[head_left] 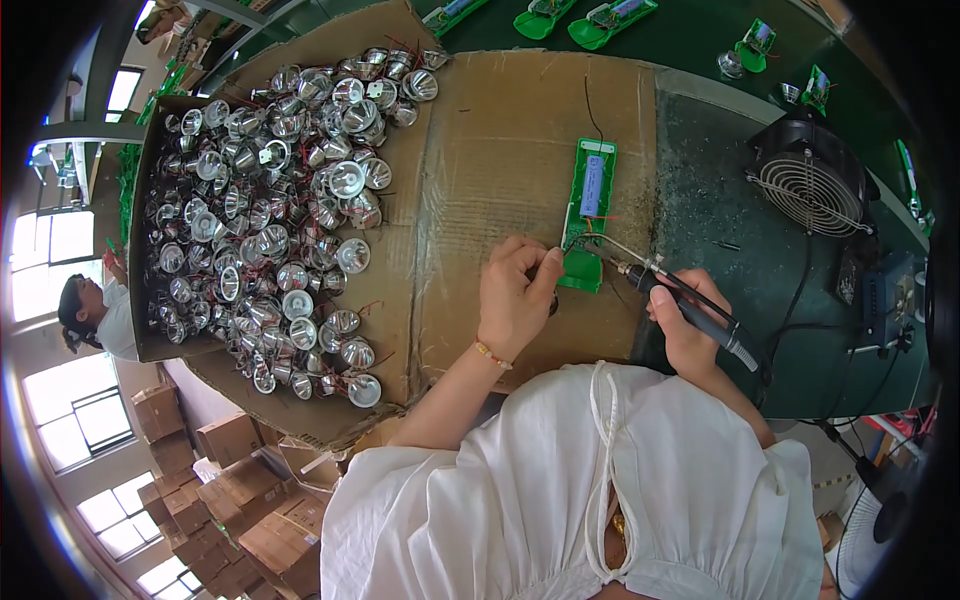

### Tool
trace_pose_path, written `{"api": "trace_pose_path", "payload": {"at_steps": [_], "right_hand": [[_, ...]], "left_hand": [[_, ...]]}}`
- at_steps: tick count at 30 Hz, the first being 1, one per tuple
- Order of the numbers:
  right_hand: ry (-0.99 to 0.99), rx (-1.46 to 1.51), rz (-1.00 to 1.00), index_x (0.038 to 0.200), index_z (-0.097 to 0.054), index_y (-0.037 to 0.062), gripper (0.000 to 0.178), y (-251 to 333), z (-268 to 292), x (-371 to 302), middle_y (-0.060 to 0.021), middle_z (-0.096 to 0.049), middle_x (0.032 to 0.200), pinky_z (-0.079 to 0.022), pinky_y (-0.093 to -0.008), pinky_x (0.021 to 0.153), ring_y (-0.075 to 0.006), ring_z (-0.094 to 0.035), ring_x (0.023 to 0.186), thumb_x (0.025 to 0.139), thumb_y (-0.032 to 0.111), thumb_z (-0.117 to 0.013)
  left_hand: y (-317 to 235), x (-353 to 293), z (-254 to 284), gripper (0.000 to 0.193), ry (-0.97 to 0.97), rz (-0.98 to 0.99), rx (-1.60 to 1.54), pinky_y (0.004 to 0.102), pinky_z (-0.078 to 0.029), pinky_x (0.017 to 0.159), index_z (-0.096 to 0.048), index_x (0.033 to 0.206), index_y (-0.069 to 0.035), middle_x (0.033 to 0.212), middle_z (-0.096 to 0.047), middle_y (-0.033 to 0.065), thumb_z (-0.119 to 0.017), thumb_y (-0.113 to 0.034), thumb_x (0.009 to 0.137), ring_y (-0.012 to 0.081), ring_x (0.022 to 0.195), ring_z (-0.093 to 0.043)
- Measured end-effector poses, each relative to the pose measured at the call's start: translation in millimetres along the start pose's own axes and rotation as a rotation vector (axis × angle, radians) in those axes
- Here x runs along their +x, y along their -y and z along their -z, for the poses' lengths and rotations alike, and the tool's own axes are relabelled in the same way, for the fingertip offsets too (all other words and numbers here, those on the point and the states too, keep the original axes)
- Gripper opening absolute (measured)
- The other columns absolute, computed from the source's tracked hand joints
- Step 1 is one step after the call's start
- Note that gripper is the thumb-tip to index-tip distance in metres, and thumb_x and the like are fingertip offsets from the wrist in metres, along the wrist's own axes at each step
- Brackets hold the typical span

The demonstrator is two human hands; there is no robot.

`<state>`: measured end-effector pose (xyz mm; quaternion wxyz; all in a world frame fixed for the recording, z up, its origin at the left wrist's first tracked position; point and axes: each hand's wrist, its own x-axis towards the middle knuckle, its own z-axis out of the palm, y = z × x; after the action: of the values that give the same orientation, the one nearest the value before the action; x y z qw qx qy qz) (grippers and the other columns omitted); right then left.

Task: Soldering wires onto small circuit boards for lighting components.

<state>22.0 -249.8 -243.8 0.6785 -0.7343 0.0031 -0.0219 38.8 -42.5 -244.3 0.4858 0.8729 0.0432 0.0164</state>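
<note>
Right grip point(692, 342) around cylindrical soldering iron point(704, 317)

No text, label, number or sign can be read. The violet-blue battery cell point(593, 185), seated in the green housing point(580, 272) just beyond the left hand point(520, 285) and right hand point(690, 325), appears to bear fine print along its length, too small to decipher. On the similar far cell point(627, 9), well beyond the hands, any marking is likewise too small. The cardboard boxes point(285, 545), well to the left of the hands, and the blue unit point(884, 296), to their right, present surfaces too indistinct for reading.
</note>
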Motion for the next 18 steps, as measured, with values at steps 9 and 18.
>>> {"api": "trace_pose_path", "payload": {"at_steps": [9, 18], "right_hand": [[-0.041, 0.076, -0.055, 0.087, -0.056, -0.0016, 0.017, 4.7, 3.9, -4.7, -0.0061, -0.061, 0.067, -0.046, -0.022, 0.056, -0.0087, -0.056, 0.059, 0.081, 0.012, -0.065], [-0.009, 0.032, -0.059, 0.087, -0.057, -0.0002, 0.015, -1.1, 0.7, -4.1, -0.003, -0.06, 0.066, -0.043, -0.0203, 0.054, -0.0064, -0.054, 0.058, 0.08, 0.011, -0.065]], "left_hand": [[-0.2, 1.2, 0.6, 0.021, -0.008, -0.008, 0.018, 0.0295, -0.041, 0.068, -0.063, 0.071, 0.001, 0.076, -0.059, 0.0086, -0.058, -0.016, 0.083, 0.0194, 0.074, -0.053], [0.7, 0.6, 0.2, 0.022, 0.005, -0.011, 0.031, 0.0291, -0.041, 0.067, -0.063, 0.072, 0.001, 0.076, -0.059, 0.0088, -0.059, -0.016, 0.084, 0.0192, 0.074, -0.053]]}}
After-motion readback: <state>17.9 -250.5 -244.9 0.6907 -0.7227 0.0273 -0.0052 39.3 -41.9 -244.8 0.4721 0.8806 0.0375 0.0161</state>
